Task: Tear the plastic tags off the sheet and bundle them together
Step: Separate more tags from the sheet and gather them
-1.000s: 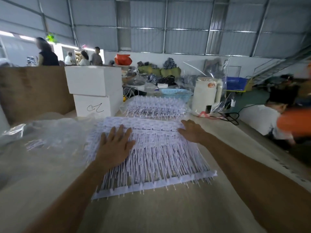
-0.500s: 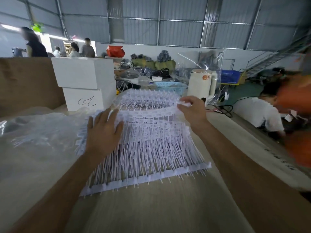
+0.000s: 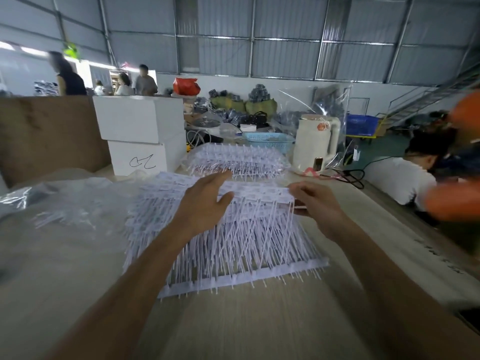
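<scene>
1. The table is a broad, pale brown surface running from the near edge to the far clutter.
2. Crumpled clear plastic wrap lies over the table's left part, just beside the sheet.
3. Two white boxes are stacked at the far left, the lower one marked with a black scribble.
4. The sheet of plastic tags lies in the middle of the table. It is white, with thin stems running from a solid strip at its near edge up to rows of small printed labels at the far edge. The far right corner is lifted off the pile.
5. A second stack of tags, wrapped in clear film, sits farther back, near the sheet's far edge.
6. A cream kettle stands to the far right of that stack, with a light blue basket just to its left.
7. The left hand lies over the upper middle of the sheet, fingers straight and spread, reaching toward the far row of labels.
8. The right hand pinches the raised right end of the top row of labels between thumb and curled fingers.
9. A seated person in a white shirt is at the far right, partly blurred.
</scene>
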A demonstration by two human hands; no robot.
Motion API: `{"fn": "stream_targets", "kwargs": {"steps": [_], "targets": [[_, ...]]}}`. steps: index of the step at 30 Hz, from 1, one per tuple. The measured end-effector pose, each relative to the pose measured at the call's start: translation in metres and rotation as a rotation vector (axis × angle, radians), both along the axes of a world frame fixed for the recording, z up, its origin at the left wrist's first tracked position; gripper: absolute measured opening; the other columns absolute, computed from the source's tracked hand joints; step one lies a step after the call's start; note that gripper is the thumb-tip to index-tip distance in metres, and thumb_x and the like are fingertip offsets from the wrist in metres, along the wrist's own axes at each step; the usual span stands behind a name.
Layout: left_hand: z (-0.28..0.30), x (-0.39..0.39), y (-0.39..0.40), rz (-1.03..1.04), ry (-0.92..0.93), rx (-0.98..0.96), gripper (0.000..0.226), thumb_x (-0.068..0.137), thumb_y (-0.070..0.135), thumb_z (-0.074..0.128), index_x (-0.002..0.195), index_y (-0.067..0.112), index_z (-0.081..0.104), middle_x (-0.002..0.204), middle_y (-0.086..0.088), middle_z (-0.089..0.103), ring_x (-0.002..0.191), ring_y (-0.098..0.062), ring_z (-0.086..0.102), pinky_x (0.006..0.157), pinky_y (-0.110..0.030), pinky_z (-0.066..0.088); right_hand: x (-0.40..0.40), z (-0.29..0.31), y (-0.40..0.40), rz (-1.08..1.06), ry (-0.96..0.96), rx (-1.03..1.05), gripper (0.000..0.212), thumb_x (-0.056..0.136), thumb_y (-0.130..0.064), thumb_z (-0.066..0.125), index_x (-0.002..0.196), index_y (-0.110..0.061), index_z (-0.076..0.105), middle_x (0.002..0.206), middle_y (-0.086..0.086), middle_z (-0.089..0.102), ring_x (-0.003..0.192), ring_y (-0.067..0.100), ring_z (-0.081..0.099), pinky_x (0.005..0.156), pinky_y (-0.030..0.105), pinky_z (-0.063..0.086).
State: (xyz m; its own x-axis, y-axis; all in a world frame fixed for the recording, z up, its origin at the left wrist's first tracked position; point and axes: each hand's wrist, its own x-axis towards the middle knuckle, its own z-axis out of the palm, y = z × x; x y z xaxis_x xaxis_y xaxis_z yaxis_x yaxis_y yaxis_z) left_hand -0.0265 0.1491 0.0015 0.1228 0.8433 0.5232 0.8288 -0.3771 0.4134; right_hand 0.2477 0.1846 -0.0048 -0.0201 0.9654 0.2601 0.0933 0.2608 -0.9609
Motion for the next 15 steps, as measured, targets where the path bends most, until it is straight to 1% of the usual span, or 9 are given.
{"fn": "stream_targets", "kwargs": {"steps": [2,5,8,9,12,13,15], "targets": [[-0.003,0.000,0.008,0.003,-0.004,-0.032,0.050,0.102,0.039,0.052,0.151,0.031,0.041,0.155,0.004,0.044,0.142,-0.019,0.040,0.116,-0.043,0.035,0.009,0.007,0.005,0.039,-0.105,0.037,0.008,0.097,-0.015,0.068,0.096,-0.010,0.074,0.078,-0.004,0.072,0.068,0.012,0.069,0.063,0.024,0.058],[-0.011,0.001,0.015,-0.023,0.008,-0.060,0.048,0.102,0.039,0.052,0.149,0.032,0.043,0.154,0.007,0.045,0.139,-0.017,0.043,0.114,-0.043,0.038,0.011,0.016,0.014,0.068,-0.227,0.074,0.008,0.097,-0.014,0.068,0.091,-0.013,0.073,0.072,-0.008,0.070,0.067,0.007,0.067,0.062,0.022,0.056],[-0.015,0.000,0.023,-0.060,0.036,-0.047,0.049,0.102,0.038,0.052,0.150,0.031,0.043,0.155,0.007,0.044,0.142,-0.016,0.040,0.115,-0.044,0.037,0.016,0.026,0.022,0.141,-0.385,0.086,0.010,0.098,-0.013,0.066,0.091,-0.018,0.071,0.073,-0.010,0.070,0.070,0.006,0.066,0.063,0.019,0.055],[-0.014,0.001,0.025,-0.066,0.038,-0.038,0.050,0.102,0.039,0.052,0.150,0.031,0.042,0.155,0.007,0.044,0.142,-0.016,0.039,0.115,-0.044,0.036,0.019,0.029,0.023,0.159,-0.378,0.093,0.009,0.098,-0.013,0.066,0.092,-0.017,0.071,0.077,-0.009,0.071,0.074,0.006,0.066,0.066,0.021,0.056],[-0.002,0.011,0.036,-0.112,0.028,0.025,0.054,0.102,0.044,0.050,0.152,0.029,0.039,0.157,0.004,0.041,0.145,-0.015,0.035,0.119,-0.041,0.032,0.019,0.038,0.023,0.186,-0.228,0.122,0.007,0.098,-0.009,0.064,0.095,-0.011,0.071,0.090,0.003,0.070,0.081,0.013,0.067,0.076,0.030,0.060],[0.005,0.017,0.041,-0.135,0.031,0.049,0.055,0.103,0.045,0.050,0.153,0.027,0.039,0.158,0.003,0.041,0.145,-0.016,0.034,0.120,-0.038,0.029,0.016,0.042,0.022,0.174,-0.210,0.147,0.007,0.098,-0.008,0.063,0.096,-0.010,0.070,0.092,0.007,0.069,0.080,0.014,0.067,0.076,0.031,0.060],[0.021,0.027,0.054,-0.163,0.067,0.087,0.057,0.103,0.048,0.047,0.154,0.024,0.038,0.157,0.000,0.041,0.145,-0.018,0.035,0.117,-0.035,0.026,0.010,0.051,0.020,0.097,-0.216,0.225,0.008,0.098,-0.007,0.063,0.096,-0.010,0.070,0.089,0.007,0.067,0.073,0.010,0.066,0.072,0.027,0.060]]}}
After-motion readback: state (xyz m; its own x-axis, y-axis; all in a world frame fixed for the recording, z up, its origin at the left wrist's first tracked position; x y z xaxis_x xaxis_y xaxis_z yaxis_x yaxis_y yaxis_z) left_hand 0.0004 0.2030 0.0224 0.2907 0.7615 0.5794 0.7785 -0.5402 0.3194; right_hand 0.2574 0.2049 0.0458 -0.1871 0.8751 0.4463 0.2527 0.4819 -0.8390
